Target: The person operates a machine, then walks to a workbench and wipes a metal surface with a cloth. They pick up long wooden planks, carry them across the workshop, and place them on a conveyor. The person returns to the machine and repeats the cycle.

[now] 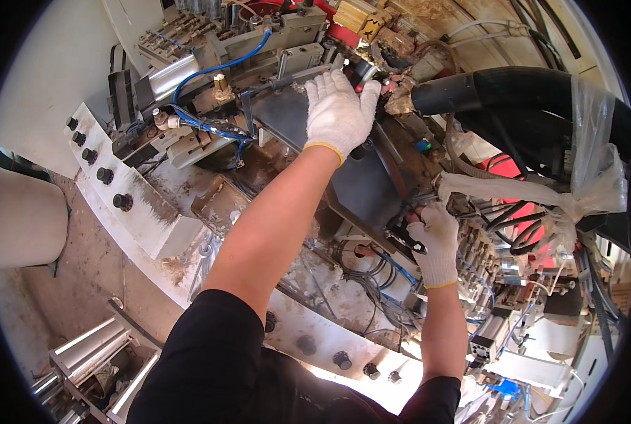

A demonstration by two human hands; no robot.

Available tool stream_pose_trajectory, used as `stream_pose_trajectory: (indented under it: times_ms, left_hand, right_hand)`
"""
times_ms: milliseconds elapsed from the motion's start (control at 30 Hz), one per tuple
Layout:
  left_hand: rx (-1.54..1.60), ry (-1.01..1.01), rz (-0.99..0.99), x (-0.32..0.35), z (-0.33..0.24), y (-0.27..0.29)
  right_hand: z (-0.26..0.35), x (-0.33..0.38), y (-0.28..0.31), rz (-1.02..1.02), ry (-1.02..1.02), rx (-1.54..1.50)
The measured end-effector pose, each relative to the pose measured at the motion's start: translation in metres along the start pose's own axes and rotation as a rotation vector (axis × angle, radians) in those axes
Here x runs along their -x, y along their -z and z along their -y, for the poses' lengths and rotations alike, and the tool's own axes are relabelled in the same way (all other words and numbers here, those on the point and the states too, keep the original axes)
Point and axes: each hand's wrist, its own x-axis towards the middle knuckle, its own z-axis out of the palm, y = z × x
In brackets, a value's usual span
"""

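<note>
Basically flat dk grey plate [361, 187], dull finish, L hand [339, 113] atop.

A plain, pale wall [43, 81] is seen at upper left, and a dull brown floor [82, 275] is shown below it. A rounded off-white container [22, 215] is placed at the far left. White glare is cast by bright light at lower centre.
</note>
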Motion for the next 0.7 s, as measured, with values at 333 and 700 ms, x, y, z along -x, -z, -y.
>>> stream_pose_trajectory:
  times_ms: [333, 700]
  left_hand:
    - [-0.01, -0.038, -0.043, 0.004, 0.002, -0.003]
    - [-0.052, -0.037, -0.061, 0.001, 0.001, -0.004]
  right_hand:
    - [0.0, 0.021, 0.004, -0.084, 0.029, -0.046]
    - [-0.004, 0.007, -0.005, -0.072, 0.025, 0.024]
